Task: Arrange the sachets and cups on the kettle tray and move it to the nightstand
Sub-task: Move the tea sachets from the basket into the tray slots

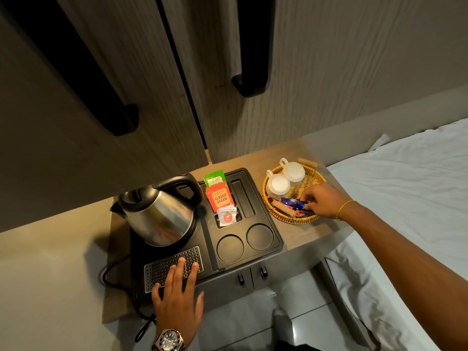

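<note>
A black kettle tray point(274, 239) lies on a wooden counter and carries a steel kettle point(157, 214). Its slots hold a green sachet point(214, 178), an orange sachet point(219, 198) and a small white sachet point(227, 216). Two round cup recesses at the front of the tray stand bare. To the right, a wicker basket point(310, 179) holds two upturned white cups point(285, 178) and several blue and red sachets point(295, 205). My right hand point(323, 202) reaches into the basket, fingers pinched on those sachets. My left hand point(177, 295) rests flat on the tray's perforated grille.
Wardrobe doors with black handles point(249, 72) hang close above the counter. A bed with a white sheet point(405, 188) borders the counter on the right. The kettle's black cord point(119, 277) loops off the left front. Small cabinet knobs point(263, 271) show below the counter edge.
</note>
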Demonstrator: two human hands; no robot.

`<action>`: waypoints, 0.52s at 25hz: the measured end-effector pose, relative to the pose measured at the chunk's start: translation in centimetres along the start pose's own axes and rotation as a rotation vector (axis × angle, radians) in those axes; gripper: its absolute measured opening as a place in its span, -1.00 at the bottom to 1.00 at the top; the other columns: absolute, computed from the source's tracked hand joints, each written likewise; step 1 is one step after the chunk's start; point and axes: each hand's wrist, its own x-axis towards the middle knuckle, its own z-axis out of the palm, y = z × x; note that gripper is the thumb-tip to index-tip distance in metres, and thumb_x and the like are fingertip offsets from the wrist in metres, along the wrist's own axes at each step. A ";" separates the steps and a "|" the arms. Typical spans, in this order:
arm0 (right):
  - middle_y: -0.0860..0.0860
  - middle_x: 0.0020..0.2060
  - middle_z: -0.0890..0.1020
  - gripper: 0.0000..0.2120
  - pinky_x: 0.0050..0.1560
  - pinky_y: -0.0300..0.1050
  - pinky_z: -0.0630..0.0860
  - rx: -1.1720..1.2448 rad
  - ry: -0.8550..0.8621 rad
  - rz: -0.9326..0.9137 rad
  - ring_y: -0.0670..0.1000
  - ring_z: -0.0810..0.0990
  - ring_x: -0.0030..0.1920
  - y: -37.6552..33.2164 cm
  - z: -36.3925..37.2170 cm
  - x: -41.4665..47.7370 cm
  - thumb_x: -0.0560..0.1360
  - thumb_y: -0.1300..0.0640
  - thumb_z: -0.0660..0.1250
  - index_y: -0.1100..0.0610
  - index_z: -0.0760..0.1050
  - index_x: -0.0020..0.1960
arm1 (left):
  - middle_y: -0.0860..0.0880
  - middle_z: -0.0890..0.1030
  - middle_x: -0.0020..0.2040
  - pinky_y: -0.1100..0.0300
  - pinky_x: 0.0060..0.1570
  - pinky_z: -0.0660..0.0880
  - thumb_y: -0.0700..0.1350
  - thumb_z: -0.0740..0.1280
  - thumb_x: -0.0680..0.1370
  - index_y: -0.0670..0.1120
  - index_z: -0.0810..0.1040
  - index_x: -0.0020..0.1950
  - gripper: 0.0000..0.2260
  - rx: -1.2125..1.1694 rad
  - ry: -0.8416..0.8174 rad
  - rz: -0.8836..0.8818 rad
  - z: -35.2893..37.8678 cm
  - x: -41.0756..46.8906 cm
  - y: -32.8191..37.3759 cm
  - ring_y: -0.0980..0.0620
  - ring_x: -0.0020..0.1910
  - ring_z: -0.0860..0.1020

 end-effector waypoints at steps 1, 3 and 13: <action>0.07 0.04 0.75 -0.86 -0.03 -0.21 0.58 0.023 0.041 0.003 0.04 0.67 0.06 0.0 -0.3 -0.4 0.55 0.14 0.50 0.06 0.70 0.11 | -0.12 0.25 0.59 -0.36 0.23 0.31 0.23 0.12 0.49 0.08 0.28 0.56 -0.36 0.003 0.003 0.000 0.0 0.0 0.0 -0.17 0.47 0.36; 0.06 0.04 0.76 -0.87 0.04 -0.10 0.64 0.097 0.177 0.002 0.07 0.70 0.06 -0.3 -1.1 -1.3 0.55 0.12 0.50 0.06 0.70 0.09 | -0.11 0.26 0.58 -0.36 0.23 0.32 0.23 0.05 0.53 0.08 0.27 0.56 -0.39 -0.001 0.003 -0.006 0.1 -0.1 0.0 -0.16 0.47 0.35; -0.04 -0.28 0.65 -0.73 -0.12 -0.18 0.63 0.539 0.318 -0.050 -0.10 0.61 -0.28 -12.5 1.5 0.9 0.51 0.24 0.49 0.05 0.62 0.19 | -0.10 0.24 0.59 -0.36 0.26 0.30 0.16 0.35 0.38 0.10 0.28 0.55 -0.26 -0.048 0.006 -0.008 0.3 -0.1 -0.1 -0.14 0.50 0.30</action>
